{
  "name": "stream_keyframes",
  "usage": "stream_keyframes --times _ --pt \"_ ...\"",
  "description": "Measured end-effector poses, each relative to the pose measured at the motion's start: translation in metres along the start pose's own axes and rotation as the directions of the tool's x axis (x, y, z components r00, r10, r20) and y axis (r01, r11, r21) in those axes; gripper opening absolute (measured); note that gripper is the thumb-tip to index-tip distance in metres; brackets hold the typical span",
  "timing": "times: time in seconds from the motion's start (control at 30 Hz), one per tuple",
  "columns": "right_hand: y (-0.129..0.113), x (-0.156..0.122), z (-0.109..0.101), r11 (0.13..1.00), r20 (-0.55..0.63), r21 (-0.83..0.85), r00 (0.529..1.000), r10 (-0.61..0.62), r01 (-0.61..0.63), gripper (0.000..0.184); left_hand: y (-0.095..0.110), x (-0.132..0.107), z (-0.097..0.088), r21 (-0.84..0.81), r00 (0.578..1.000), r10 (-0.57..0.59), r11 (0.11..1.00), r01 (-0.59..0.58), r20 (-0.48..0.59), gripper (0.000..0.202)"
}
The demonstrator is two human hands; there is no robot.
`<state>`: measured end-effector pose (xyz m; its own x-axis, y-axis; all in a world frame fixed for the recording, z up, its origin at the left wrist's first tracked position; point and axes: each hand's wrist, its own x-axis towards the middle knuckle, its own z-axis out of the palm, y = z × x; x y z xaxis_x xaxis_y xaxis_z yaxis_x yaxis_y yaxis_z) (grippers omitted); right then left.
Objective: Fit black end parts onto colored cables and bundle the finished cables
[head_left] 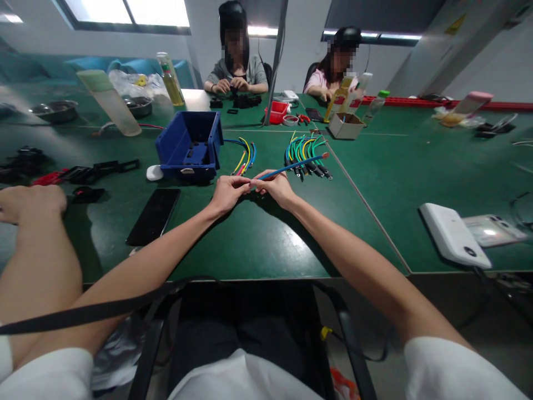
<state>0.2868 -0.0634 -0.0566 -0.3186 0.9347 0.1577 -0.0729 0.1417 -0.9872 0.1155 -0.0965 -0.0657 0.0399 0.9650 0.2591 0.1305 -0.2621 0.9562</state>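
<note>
Both hands meet over the green table (245,239), fingertips close together on one blue wire (297,165). My left hand (227,193) pinches the wire's near end, where the fingers hide any detail. Farther along, my right hand (277,188) is closed around the same wire. Its far end slants up to the right and shows a reddish-brown tip. Just beyond my right hand lies a bundle of green and yellow wires (306,149) with black sleeves and metal lugs. Behind my left hand is a smaller group of yellow, blue and red wires (249,155).
A blue bin (166,139) with small dark parts stands left of the wires. Nearer me lies a black phone (153,216). Another person's arm (39,244) rests at far left. A white power bank (453,234) lies right. Two people sit opposite, near bottles and a red basket (277,113).
</note>
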Motion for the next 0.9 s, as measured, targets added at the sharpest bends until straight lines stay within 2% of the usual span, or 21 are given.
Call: stream_keyframes --times 0.13,0.27,0.47,0.57,0.9 --pt "0.0009 0.0013 0.0013 0.996 -0.039 0.094 0.999 0.008 -0.004 0.038 0.0032 0.0016 0.0035 -0.057 0.999 0.027 0.998 -0.029 -0.034 0.039" --pt "0.0018 0.0039 0.0018 0.980 -0.104 0.198 0.994 0.031 -0.010 0.041 0.0024 0.0046 0.0042 -0.169 1.000 -0.010 0.986 0.010 0.003 0.046" --pt "0.0023 0.0042 0.0013 0.974 -0.167 0.224 0.985 0.039 0.000 0.041 0.0015 0.0072 0.0008 -0.245 0.994 -0.107 0.963 0.109 0.020 0.031" --pt "0.0020 0.0029 0.0022 0.982 -0.167 0.185 0.986 0.007 0.025 0.040 0.0026 0.0076 -0.0001 -0.242 0.993 -0.120 0.963 0.120 0.017 0.027" --pt "0.0044 0.0024 0.0009 0.990 -0.153 0.142 0.988 -0.003 0.025 0.039 -0.0041 0.0074 -0.0037 -0.085 0.999 -0.011 0.996 0.015 0.047 0.031"
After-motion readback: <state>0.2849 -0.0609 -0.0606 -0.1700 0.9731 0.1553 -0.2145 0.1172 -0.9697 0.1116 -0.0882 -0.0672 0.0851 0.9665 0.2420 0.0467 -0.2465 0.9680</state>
